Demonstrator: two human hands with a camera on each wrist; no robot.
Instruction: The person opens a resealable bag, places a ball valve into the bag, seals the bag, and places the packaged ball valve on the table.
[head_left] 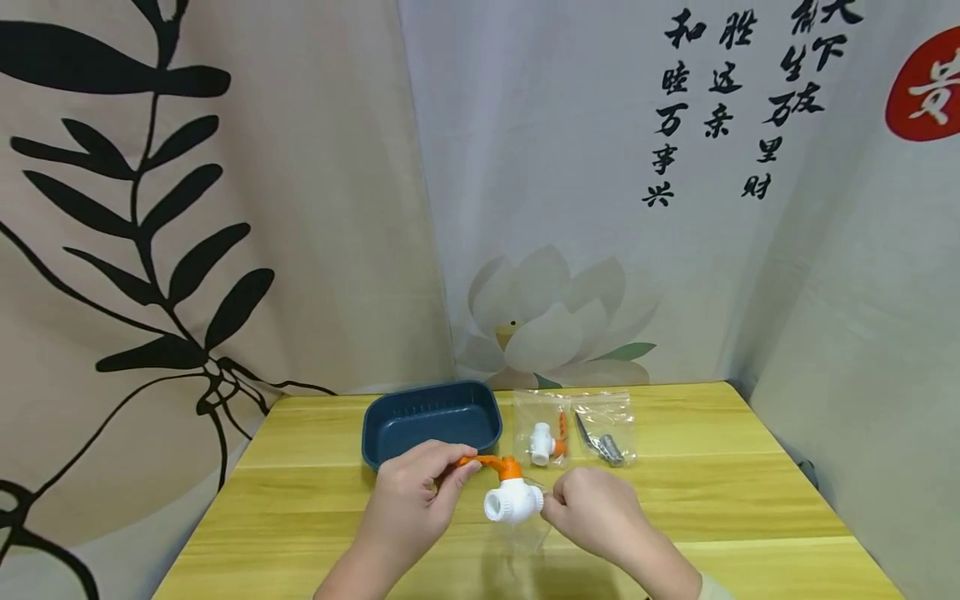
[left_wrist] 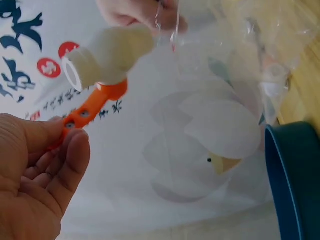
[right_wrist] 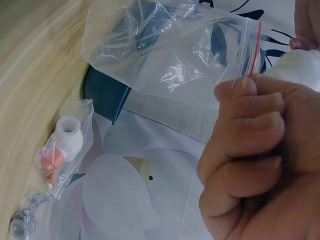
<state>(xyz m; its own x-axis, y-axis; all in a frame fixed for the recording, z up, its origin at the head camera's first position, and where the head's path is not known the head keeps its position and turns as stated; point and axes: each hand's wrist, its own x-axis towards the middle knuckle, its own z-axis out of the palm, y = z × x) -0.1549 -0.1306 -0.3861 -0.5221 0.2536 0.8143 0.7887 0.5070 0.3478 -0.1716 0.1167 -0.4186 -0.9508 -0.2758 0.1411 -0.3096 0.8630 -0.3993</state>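
Observation:
My left hand [head_left: 415,493] pinches the orange lever handle of a white plastic ball valve [head_left: 513,501] between thumb and fingertips. The valve is held above the table, its open end facing me and to the left. My right hand [head_left: 600,515], fingers curled, grips the red-lined edge of a clear zip bag [right_wrist: 175,57]. In the right wrist view the bag looks flat, with nothing seen inside it. The valve's right end is close to the right fingers; whether they touch it I cannot tell.
A dark blue tray [head_left: 431,419] stands at the back, behind my left hand. To its right lie a clear bag with another white and orange valve [head_left: 543,443] and a clear bag with grey metal parts [head_left: 609,448]. A printed curtain [head_left: 360,208] hangs behind the wooden table [head_left: 720,475].

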